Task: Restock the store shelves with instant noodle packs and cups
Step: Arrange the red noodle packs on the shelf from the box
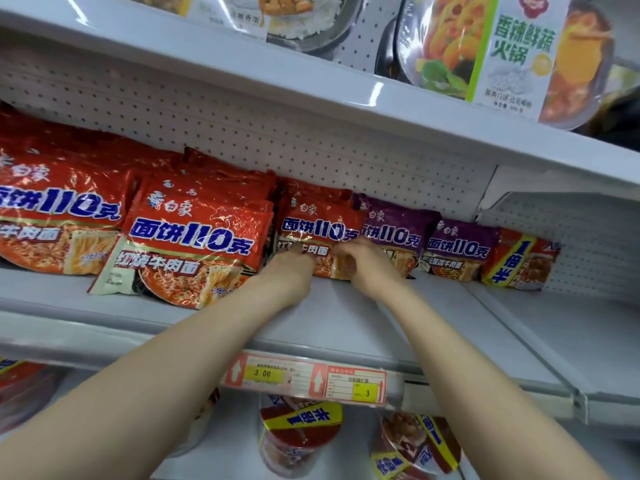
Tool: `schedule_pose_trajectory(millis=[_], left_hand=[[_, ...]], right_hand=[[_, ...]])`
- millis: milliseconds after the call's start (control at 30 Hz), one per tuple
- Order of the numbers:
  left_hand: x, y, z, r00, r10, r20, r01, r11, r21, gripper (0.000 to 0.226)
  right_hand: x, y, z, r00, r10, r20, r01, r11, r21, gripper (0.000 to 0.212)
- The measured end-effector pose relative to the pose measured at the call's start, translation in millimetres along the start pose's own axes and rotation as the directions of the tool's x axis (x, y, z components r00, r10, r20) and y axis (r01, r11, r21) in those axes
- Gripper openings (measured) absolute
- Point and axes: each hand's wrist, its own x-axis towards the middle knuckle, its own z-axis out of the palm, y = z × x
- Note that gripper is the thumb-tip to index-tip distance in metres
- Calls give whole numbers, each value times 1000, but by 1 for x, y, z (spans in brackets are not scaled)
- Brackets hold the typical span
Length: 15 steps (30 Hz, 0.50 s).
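Both hands reach to the back of the middle shelf (346, 327), where a red noodle pack (318, 226) stands leaning against the perforated back panel (311, 143). The left hand (294, 268) holds the pack's lower left corner, fingers curled onto its front. The right hand (367, 265) is at the lower right corner with its fingers bent round the edge. Blur makes that grasp hard to read, but it looks like a pinch.

The pack sits about midway along the shelf's back edge. On its left it touches a stack of red packs (197, 233), which comes nearer the front edge, and on its right a purple pack (401, 233). A second purple pack (457, 247) and a red-and-yellow pack (519, 261) follow toward the shelf's right end. More red packs (52, 209) fill the left end.

On the front edge hang price labels (304, 375). On the shelf below stand noodle cups (298, 434), and on the one above, hot-pot bowls (502, 53).
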Motion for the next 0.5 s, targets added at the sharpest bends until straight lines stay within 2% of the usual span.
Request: schedule_pose_trajectory(millis=[100,267,500], left_hand=[[1,4,2,1000,-22,1,21,999,35,44],[7,6,11,996,-80,50,78,996,48,46],[22,8,17,992,-112,51,114,993,-28,51]], right_hand=[[3,0,14,992,9,123,-7,1000,-17,65],[17,2,33,986,21,168,-23,1000,6,75],[30,6,40,983,13,182,-14,1000,5,67]])
